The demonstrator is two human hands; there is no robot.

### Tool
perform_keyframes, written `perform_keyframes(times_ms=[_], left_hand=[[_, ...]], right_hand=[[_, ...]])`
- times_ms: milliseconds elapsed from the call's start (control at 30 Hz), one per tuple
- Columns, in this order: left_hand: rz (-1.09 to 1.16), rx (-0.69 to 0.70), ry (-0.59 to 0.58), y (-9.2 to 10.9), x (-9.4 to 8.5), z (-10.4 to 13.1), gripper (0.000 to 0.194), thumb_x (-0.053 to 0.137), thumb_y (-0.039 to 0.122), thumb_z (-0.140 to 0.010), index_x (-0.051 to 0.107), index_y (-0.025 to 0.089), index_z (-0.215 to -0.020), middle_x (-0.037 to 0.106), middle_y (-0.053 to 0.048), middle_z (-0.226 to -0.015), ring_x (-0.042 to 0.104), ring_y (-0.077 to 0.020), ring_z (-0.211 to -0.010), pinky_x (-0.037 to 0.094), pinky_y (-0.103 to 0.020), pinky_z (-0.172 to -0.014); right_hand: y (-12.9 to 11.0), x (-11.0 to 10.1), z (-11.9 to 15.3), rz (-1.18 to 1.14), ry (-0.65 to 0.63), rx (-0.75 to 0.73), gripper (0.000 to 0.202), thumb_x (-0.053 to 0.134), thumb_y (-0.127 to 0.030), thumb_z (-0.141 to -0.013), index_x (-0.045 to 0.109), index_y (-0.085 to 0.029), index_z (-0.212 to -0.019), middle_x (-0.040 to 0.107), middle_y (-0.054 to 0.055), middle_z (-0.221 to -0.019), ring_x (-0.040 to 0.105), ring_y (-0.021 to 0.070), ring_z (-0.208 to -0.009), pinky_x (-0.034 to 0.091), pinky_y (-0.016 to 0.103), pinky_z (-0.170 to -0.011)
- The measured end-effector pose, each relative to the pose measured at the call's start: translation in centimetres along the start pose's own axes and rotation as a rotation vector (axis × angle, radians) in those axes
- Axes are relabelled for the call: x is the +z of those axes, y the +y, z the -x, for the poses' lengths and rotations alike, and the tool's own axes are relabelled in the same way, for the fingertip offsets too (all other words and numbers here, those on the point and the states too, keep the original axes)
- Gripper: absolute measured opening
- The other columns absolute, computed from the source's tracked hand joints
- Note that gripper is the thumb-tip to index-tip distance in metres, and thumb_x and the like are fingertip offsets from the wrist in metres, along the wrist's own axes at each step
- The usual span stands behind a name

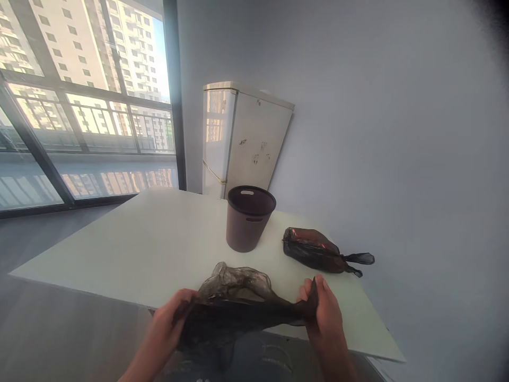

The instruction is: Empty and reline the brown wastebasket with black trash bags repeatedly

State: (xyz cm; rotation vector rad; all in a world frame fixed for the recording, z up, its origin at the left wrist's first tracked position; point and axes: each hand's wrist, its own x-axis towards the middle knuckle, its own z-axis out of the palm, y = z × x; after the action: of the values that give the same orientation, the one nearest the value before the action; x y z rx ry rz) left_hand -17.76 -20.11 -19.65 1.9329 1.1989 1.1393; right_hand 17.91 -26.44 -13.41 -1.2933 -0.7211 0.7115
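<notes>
A thin black plastic bag (234, 315) is stretched between my two hands at the table's near edge, its mouth partly parted toward the far side. My left hand (173, 315) grips the bag's left side, fingers closed on the film. On the right, my right hand (324, 307) pinches a gathered end of the same bag. Just beyond stands an upright brown trash can (247, 231) with a dark rim and handle slots. To its right lies a tied dark plastic bag (312, 250) with reddish contents showing through; neither hand touches it.
The pale tabletop (139, 244) runs from the near edge back toward the wall. Behind it stands a white refrigerator (258, 138) with worn decals. Large sliding windows (91, 106) fill the left side, and a plain grey wall (397, 159) rises at the right.
</notes>
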Motion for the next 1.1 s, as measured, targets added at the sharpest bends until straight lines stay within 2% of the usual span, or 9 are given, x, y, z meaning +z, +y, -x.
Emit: perform_keyframes(times_ms=[200,300,367,467,633,800,967,1033,1100], left_hand=[[-0.055,-0.138,0.423,1.2,-0.9,0.0,0.020,0.056,0.027,-0.095,0.059,0.024,-0.114,0.071,-0.003,-0.102,0.070,-0.0198,-0.093,0.055,-0.029,-0.082],[-0.048,-0.015,0.380,2.8,-1.4,-1.3,0.016,0.049,0.014,-0.090,0.062,0.022,-0.092,0.065,-0.003,-0.096,0.064,-0.0176,-0.088,0.051,-0.027,-0.078],[-0.019,0.077,0.311,3.3,-1.7,-2.1,0.021,0.046,0.008,-0.086,0.059,0.021,-0.077,0.063,-0.003,-0.093,0.062,-0.0171,-0.087,0.049,-0.028,-0.077],[0.047,0.102,0.322,3.3,-1.9,-2.7,0.021,0.048,0.006,-0.087,0.058,0.020,-0.076,0.066,-0.004,-0.095,0.066,-0.0185,-0.094,0.050,-0.029,-0.079],[0.029,0.151,0.365,2.1,-0.9,-2.6,0.022,0.053,0.002,-0.084,0.063,0.021,-0.084,0.070,-0.003,-0.094,0.068,-0.0184,-0.094,0.053,-0.030,-0.081],[-0.154,0.346,0.216,0.7,-0.1,-1.8,0.031,0.046,-0.005,-0.078,0.059,0.021,-0.068,0.067,-0.003,-0.078,0.061,-0.0188,-0.085,0.050,-0.032,-0.080],[-0.323,0.172,0.235,3.6,0.4,0.5,0.035,0.055,0.002,-0.075,0.071,0.024,-0.098,0.068,-0.009,-0.124,0.063,-0.0279,-0.119,0.051,-0.043,-0.101],[-0.226,0.019,0.345,5.8,1.2,1.4,0.032,0.061,0.014,-0.084,0.066,0.025,-0.114,0.069,-0.009,-0.119,0.068,-0.0273,-0.112,0.054,-0.040,-0.095],[-0.132,-0.188,0.261,7.4,2.5,1.5,0.039,0.066,0.033,-0.091,0.060,0.025,-0.128,0.073,-0.007,-0.107,0.073,-0.0263,-0.095,0.057,-0.038,-0.083]], right_hand=[[0.3,0.3,0.2,0.001,-0.288,0.094,0.066,0.084,-0.061,-0.078,0.058,-0.028,-0.129,0.054,-0.002,-0.084,0.051,0.0161,-0.068,0.047,0.029,-0.063],[0.6,0.2,-0.2,0.385,-0.388,-0.050,0.062,0.085,-0.052,-0.080,0.066,-0.026,-0.132,0.059,0.001,-0.086,0.055,0.0184,-0.074,0.049,0.032,-0.072],[0.7,0.0,-0.7,0.550,-0.274,-0.201,0.037,0.069,-0.053,-0.093,0.076,-0.021,-0.109,0.064,0.006,-0.090,0.059,0.0211,-0.081,0.050,0.034,-0.079],[0.4,-0.3,-1.3,0.623,-0.179,-0.343,0.043,0.052,-0.054,-0.103,0.077,-0.020,-0.098,0.066,0.008,-0.091,0.061,0.0216,-0.079,0.050,0.034,-0.077],[1.5,-0.6,-1.3,0.824,-0.556,-0.362,0.036,0.062,-0.052,-0.098,0.078,-0.025,-0.116,0.066,0.005,-0.092,0.061,0.0193,-0.071,0.049,0.030,-0.067],[3.8,-0.3,-1.5,0.774,-0.291,-0.358,0.043,0.043,-0.044,-0.106,0.072,-0.019,-0.085,0.065,0.006,-0.079,0.062,0.0214,-0.075,0.049,0.031,-0.070],[3.6,0.6,-0.2,0.672,-0.399,-0.481,0.022,0.063,-0.035,-0.099,0.073,-0.020,-0.086,0.064,0.004,-0.082,0.061,0.0176,-0.071,0.050,0.028,-0.067],[4.0,1.3,1.3,0.679,-0.370,-0.587,0.013,0.063,-0.028,-0.099,0.073,-0.022,-0.092,0.064,0.004,-0.085,0.062,0.0171,-0.073,0.051,0.028,-0.068],[4.7,2.0,3.0,0.702,-0.374,-0.689,0.015,0.058,-0.019,-0.101,0.073,-0.023,-0.099,0.064,0.005,-0.089,0.063,0.0170,-0.078,0.052,0.028,-0.071]])
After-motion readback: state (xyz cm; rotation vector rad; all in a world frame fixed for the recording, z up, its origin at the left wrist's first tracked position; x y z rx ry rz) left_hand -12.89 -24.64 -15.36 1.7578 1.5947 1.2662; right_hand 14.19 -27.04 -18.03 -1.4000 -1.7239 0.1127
